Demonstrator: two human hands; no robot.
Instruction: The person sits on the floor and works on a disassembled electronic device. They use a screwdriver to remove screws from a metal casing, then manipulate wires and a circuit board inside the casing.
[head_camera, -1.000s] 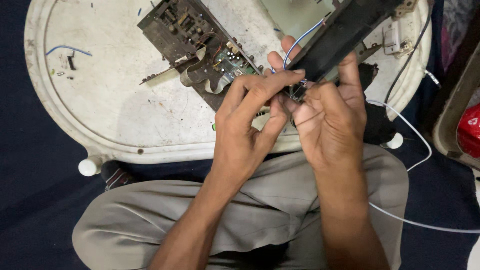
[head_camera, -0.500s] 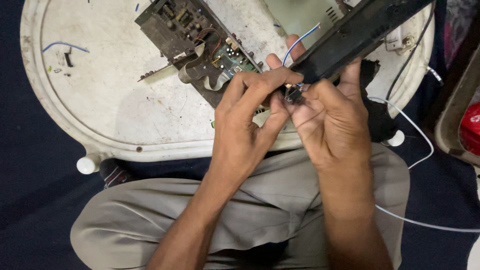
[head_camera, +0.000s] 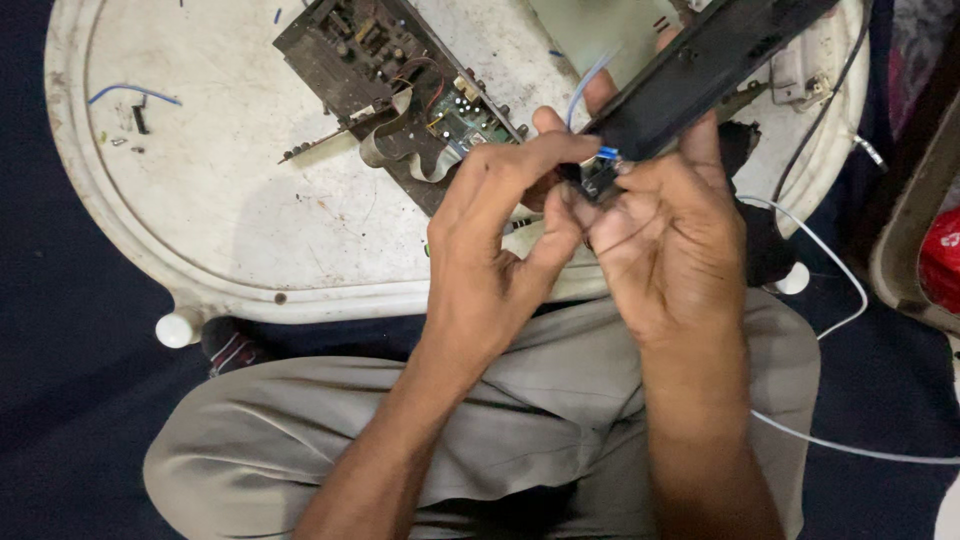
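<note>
Hands meet above the near edge of a round white tray-table, both working at one end of a long black housing. The right hand is closed around that lower end from beneath, fingers wrapped up its far side, so the housing slants away toward the table's far right corner and its end stays turned up to the camera. The left hand comes in from the side with thumb and forefinger pressed together on a small blue-tipped part at the very end of the housing — a fine pinch, apparently suited to something too small for a fuller grasp. A thin blue wire rises from that spot. On the table behind the hands, toward its far edge, lies a brown circuit board with a grey ribbon cable curling off it. A scrap of blue wire rests near the far left rim. A white cable trails off the right side, past the person's knee.
</note>
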